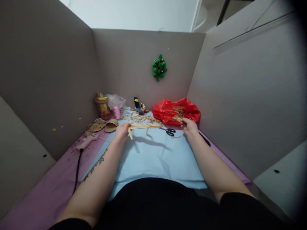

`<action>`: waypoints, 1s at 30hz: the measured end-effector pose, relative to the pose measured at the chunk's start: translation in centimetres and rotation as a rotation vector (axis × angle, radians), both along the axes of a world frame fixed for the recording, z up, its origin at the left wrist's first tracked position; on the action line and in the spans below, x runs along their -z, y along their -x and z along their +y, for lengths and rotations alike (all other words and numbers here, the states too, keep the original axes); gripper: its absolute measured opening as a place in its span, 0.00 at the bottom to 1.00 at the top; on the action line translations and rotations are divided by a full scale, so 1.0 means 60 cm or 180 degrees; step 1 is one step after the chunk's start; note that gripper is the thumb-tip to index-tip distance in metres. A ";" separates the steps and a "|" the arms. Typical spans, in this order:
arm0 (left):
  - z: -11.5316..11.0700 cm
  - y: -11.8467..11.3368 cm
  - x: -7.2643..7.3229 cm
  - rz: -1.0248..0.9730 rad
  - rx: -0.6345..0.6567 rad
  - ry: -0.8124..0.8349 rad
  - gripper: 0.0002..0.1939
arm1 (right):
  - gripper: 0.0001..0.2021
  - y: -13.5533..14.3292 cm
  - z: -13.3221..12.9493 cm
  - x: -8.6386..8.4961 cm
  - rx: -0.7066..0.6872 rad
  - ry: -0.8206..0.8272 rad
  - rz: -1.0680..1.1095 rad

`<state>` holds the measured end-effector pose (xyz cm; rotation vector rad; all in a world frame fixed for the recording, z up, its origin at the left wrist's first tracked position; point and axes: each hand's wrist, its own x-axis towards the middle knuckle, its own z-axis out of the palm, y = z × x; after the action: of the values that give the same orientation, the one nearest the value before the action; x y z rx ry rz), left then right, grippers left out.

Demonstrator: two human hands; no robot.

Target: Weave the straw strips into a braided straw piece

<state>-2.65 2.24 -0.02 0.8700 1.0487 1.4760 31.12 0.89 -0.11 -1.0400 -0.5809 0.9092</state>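
Observation:
My left hand (pixel 122 130) is closed around one end of a small bundle of pale dried straw strips (pixel 144 126). The bundle stretches to the right above the blue sheet, and one strip bends down near my fingers. At the mouth of a red plastic bag (pixel 163 110), my right hand (pixel 190 127) has its thumb and fingers pinched at the tips of brownish straw (pixel 177 116). How many stalks it grips is hidden. Scissors with black handles (pixel 170 131) lie between my hands, their blades partly under the held bundle.
Loose straw scraps (pixel 141 118) cover the back of the blue sheet (pixel 153 159). At left are a pink glue gun (pixel 88 141) with a black cord, woven brown pieces (pixel 111 125), pink thread (pixel 116 112) and a decorated jar (pixel 104 108). A pen holder (pixel 140 109) stands behind. Grey partitions (pixel 129 64) enclose the table.

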 end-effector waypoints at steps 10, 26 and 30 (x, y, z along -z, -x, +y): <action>-0.030 -0.034 -0.003 0.0015 0.0789 0.0373 0.03 | 0.25 0.161 -0.064 -0.012 -0.2306 -0.1116 -0.2588; -0.053 -0.044 0.009 0.0915 0.1383 0.0419 0.06 | 0.11 0.188 -0.107 -0.027 -0.3566 -0.1467 -0.3112; -0.049 -0.043 0.015 0.1031 0.1468 0.0518 0.05 | 0.14 0.183 -0.108 -0.028 -0.3646 -0.1276 -0.3310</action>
<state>-0.04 -0.72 -0.93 1.1664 1.0927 0.8711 20.14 -5.59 1.59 -0.6908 -2.2823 1.0738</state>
